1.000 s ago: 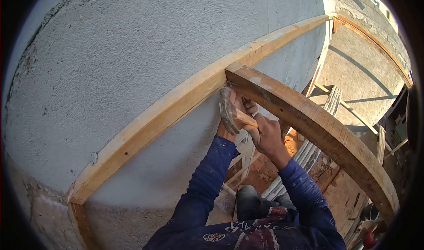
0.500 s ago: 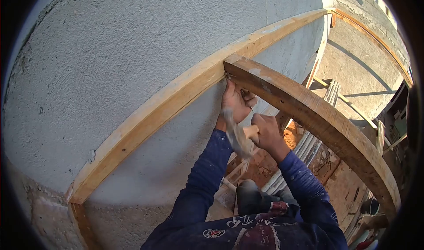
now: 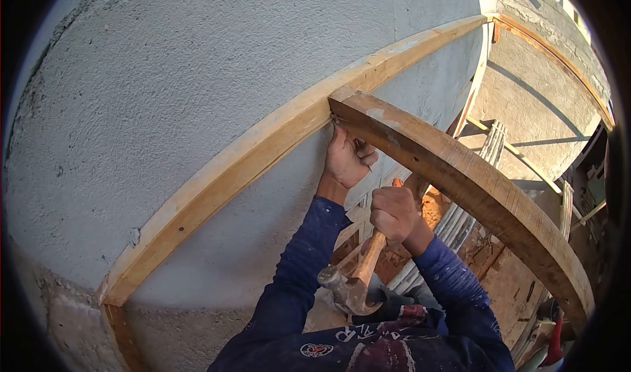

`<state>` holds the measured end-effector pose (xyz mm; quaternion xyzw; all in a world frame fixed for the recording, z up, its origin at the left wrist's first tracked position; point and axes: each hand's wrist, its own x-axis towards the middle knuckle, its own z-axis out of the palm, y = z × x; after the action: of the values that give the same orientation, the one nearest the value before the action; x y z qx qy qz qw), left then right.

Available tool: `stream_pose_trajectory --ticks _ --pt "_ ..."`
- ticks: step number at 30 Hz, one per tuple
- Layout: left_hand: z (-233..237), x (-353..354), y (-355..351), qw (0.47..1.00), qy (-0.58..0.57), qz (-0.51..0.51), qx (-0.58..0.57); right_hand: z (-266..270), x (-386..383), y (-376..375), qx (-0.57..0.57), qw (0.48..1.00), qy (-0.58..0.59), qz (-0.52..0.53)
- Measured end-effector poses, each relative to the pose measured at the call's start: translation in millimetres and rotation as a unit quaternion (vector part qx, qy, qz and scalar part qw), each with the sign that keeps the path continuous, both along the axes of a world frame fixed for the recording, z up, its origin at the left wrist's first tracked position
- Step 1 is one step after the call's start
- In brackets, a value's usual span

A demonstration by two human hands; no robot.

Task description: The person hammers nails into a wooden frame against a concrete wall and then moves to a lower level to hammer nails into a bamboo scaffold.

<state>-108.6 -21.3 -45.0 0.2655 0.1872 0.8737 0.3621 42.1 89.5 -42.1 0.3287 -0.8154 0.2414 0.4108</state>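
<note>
**One hammer, two timbers, two hands at the joint**

There is one hammer (image 3: 365, 263), with a pale wooden handle and a dull, worn steel claw head. It hangs head-down in the lower middle of the frame. Its head sits low, just above the person's dark blue clothing, and the butt of the handle pokes up out of the fist.

The right hand (image 3: 393, 213) holds it, the grip closed fully round the upper handle, right of centre.

The left hand (image 3: 346, 158) is raised higher, at the centre. Its curled fingers press up into the corner where the two timbers meet. Whether this grip pinches anything is too small to tell.

One timber is a long pale wooden batten (image 3: 250, 168), running diagonally from lower left to upper right across the rough grey plastered wall (image 3: 197, 76). The other is a darker brown wooden plank (image 3: 473, 188), butting against the batten at centre and sweeping down to the lower right.

Two dark blue sleeves (image 3: 302, 267) rise from the bottom edge.
</note>
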Motion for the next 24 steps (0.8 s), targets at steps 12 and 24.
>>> stream_pose_trajectory --ticks 12,24 --pt "-13.4 -11.2 -3.0 0.996 0.086 -0.02 0.018 -5.2 -5.5 -14.9 -0.098 0.977 -0.141 -0.124" --pt "29.1 37.3 -18.3 0.994 -0.043 0.089 -0.057 -74.2 74.7 49.3 -0.643 0.614 -0.443 0.11"
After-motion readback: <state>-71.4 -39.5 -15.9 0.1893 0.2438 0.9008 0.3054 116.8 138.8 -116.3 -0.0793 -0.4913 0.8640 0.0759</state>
